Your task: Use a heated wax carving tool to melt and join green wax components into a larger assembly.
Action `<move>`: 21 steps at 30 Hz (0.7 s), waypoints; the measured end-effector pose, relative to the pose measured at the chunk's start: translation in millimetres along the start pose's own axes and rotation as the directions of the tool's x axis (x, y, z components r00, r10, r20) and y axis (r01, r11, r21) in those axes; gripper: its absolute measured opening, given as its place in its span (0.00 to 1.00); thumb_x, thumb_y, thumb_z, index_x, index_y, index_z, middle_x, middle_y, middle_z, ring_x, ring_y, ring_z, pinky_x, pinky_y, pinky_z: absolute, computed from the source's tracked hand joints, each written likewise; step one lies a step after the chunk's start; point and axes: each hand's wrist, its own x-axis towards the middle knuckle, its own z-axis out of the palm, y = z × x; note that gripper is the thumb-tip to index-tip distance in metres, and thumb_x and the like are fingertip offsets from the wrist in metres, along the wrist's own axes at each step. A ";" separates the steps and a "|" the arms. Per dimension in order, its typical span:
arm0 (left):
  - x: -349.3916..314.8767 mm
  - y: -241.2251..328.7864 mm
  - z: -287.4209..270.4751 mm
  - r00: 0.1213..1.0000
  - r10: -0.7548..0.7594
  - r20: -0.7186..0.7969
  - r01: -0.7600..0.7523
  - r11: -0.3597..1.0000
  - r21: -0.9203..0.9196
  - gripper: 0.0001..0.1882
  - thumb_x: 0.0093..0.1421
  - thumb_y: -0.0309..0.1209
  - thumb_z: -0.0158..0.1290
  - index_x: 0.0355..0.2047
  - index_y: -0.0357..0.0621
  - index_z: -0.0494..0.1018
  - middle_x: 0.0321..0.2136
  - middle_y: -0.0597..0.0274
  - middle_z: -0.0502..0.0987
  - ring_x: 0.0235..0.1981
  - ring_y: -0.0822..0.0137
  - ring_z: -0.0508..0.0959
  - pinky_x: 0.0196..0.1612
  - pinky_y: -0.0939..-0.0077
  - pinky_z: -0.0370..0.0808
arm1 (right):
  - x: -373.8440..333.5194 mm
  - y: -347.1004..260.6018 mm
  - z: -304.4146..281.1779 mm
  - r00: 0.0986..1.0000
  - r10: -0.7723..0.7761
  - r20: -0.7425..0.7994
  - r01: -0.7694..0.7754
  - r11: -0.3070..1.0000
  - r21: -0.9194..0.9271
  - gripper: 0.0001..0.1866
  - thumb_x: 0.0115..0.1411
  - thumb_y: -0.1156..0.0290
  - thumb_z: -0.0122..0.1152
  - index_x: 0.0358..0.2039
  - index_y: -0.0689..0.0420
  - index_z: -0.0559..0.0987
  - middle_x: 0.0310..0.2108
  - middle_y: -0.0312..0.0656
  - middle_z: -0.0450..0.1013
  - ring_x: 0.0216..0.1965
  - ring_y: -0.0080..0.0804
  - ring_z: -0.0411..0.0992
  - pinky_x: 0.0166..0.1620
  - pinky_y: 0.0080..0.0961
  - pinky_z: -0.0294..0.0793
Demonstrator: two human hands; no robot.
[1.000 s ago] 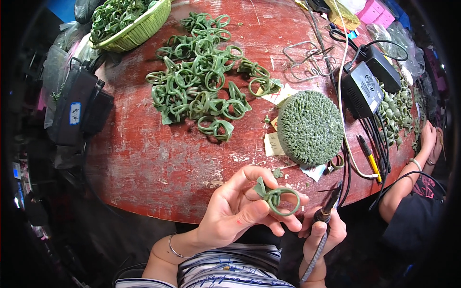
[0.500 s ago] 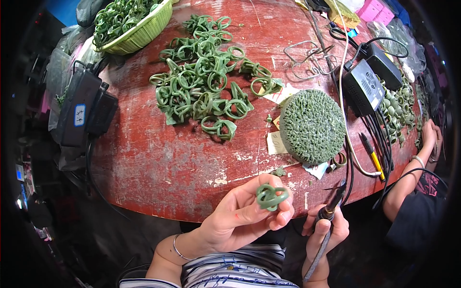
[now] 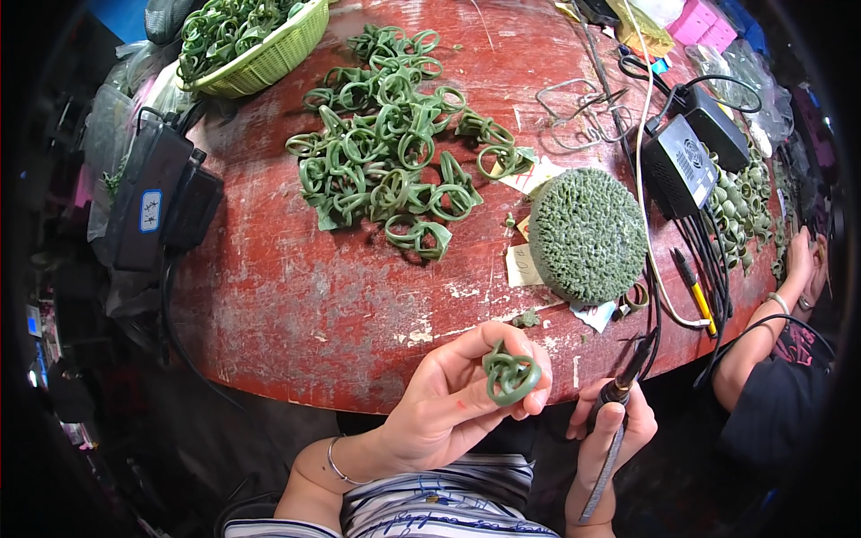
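My left hand point(image 3: 441, 394) pinches a green wax ring point(image 3: 514, 386) between thumb and fingers, just past the table's near edge. The ring's round opening faces up toward me. To its right, my right hand point(image 3: 625, 432) is closed around a corded wax pen point(image 3: 619, 387) with a dark grip and a thin pointed tip. The tip points up and away, apart from the ring. Beyond my hands rests a round green block point(image 3: 587, 235) with a rough, pitted top. A heap of green wax rings point(image 3: 387, 184) lies farther off to the left.
A yellow-green basket point(image 3: 269, 65) of rings stands far left. Black power units flank the table, one at left point(image 3: 148, 202) and one at right point(image 3: 677, 166). A white cable point(image 3: 639, 134), a yellow-handled tool point(image 3: 700, 300) and bent wire point(image 3: 574, 112) lie about. Another person's arm point(image 3: 762, 318) rests at right.
My left fingers have turned the ring so its opening shows more. The wax pen has barely moved in my right hand. The whole view has shifted slightly.
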 end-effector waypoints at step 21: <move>-7.9 27.6 -21.5 0.975 0.220 -0.011 -0.220 0.975 -0.042 0.14 0.53 0.28 0.45 0.40 0.36 0.64 0.34 0.57 0.68 0.33 0.67 0.70 0.29 0.78 0.69 | 126.0 -74.3 98.8 0.886 -0.030 0.462 0.039 0.999 -0.009 0.08 0.57 0.73 0.51 0.33 0.66 0.70 0.26 0.39 0.69 0.28 0.28 0.74 0.24 0.18 0.75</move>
